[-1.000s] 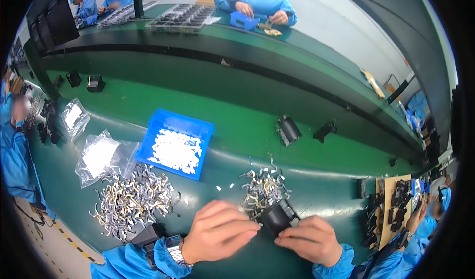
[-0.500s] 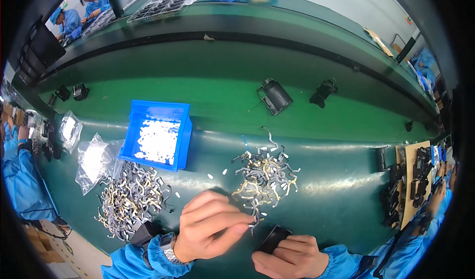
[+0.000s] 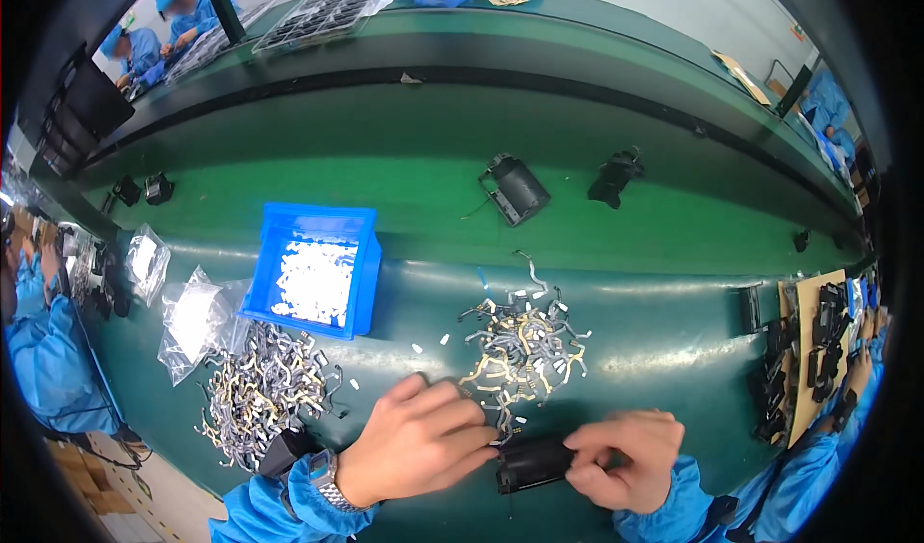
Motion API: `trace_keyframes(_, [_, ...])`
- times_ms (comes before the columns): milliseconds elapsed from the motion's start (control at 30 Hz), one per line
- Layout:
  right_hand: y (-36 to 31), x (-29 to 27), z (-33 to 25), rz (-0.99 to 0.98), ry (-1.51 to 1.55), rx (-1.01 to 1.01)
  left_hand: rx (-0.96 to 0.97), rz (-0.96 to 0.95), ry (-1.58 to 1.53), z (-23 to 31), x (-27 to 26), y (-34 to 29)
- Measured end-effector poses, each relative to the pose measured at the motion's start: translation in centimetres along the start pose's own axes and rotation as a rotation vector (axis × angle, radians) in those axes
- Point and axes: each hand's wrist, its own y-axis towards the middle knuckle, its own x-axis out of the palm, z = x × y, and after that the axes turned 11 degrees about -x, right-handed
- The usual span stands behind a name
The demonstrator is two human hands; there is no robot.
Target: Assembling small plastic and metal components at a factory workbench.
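The right hand (image 3: 624, 456) has its grip closed on the right end of a small black part (image 3: 532, 463), thumb and fingers pinching it from that side, close to the near edge of the green counter (image 3: 385, 172). The part is a dark, boxy, roughly oblong plastic housing lying on its long side, matt with a slightly glossy top edge; finer detail is too small to make out. The left hand (image 3: 419, 439), with a metal wristwatch (image 3: 322, 478) at the cuff of a blue sleeve, lies curled just left of the part, its fingertips pinched together at the part's left end; whether they hold something tiny there cannot be told. Just beyond both hands, toward the middle of the counter, lies a loose heap of small bent metal clips (image 3: 525, 346), silver and brass in colour, with a few white bits scattered round it. Farther left is a larger heap of similar clips (image 3: 265, 389), and behind it a blue bin (image 3: 313, 269) of small white pieces. Clear plastic bags (image 3: 192, 317) lie at the counter's left edge. Two more black housings (image 3: 515, 189) rest well apart on the far strip of the counter.
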Motion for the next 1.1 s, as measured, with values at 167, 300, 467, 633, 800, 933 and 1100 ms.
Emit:
trace_keyframes(167, [1.5,1.7,1.5,-0.093,0.028,-0.138,0.09,0.032,0.141,-0.2,0.2,-0.2])
trace_keyframes(300, [0.5,2.0,1.6,-0.215,0.013,-0.082,0.071,0.102,0.122,-0.6,-0.2,-0.1])
trace_keyframes(467, [0.9,1.5,0.9,-0.167,0.107,0.042,-0.047,0.286,0.15,0.2,-0.5,-0.2])
trace_keyframes(633, [0.6,1.1,0.5,-0.212,0.142,0.196,-0.02,0.227,0.248,-0.2,-0.6,0.0])
trace_keyframes(800, [0.8,1.6,0.4,-0.112,0.178,0.238,0.121,0.328,-0.111,0.0,0.3,-0.2])
trace_keyframes(933, [0.6,1.8,0.4,-0.112,0.305,0.154,0.14,0.332,-0.1,1.2,0.8,-0.6])
trace_keyframes(1100, [-0.2,2.1,0.6,-0.07,0.308,0.265,0.125,0.352,-0.091,1.5,0.9,-0.6])
